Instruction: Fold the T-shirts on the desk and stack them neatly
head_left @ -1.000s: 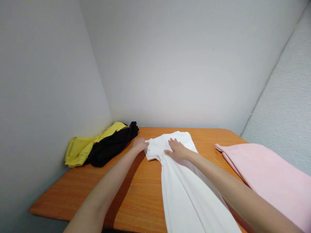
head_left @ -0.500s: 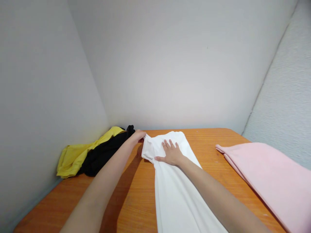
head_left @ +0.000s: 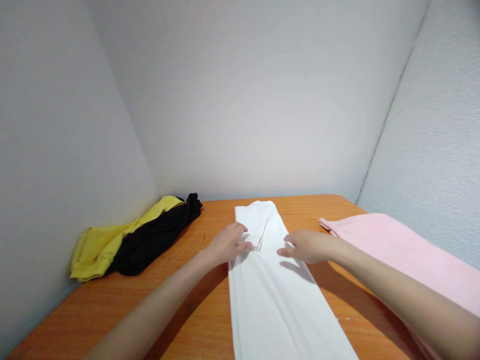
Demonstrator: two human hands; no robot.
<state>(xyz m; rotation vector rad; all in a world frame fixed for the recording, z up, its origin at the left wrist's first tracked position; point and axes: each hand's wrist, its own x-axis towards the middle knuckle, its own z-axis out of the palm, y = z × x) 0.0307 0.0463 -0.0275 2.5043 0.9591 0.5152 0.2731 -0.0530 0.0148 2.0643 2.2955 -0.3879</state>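
A long white shirt (head_left: pixel 270 295), folded lengthwise, lies on the wooden table in front of me, its sleeve (head_left: pixel 257 232) turned inward across the body. At the shirt's left edge is my left hand (head_left: pixel 228 243), thumb apart from slightly bent fingers, beside the folded sleeve; whether it touches the cloth is hard to tell. My right hand (head_left: pixel 309 246) hovers at the right edge, thumb and fingers apart, casting a shadow on the cloth. Neither hand grips anything that I can see.
To the left, a yellow garment (head_left: pixel 99 247) and a black garment (head_left: pixel 150 245) lie heaped against the wall. A folded pink garment (head_left: pixel 386 240) lies on the right, partly behind my right forearm. White walls (head_left: pixel 240 100) border the wooden table (head_left: pixel 195 310).
The white sleeve, held out to the left by my left hand before, now lies folded inward. My left hand has let go, and my right has lifted off the shirt and moved right.
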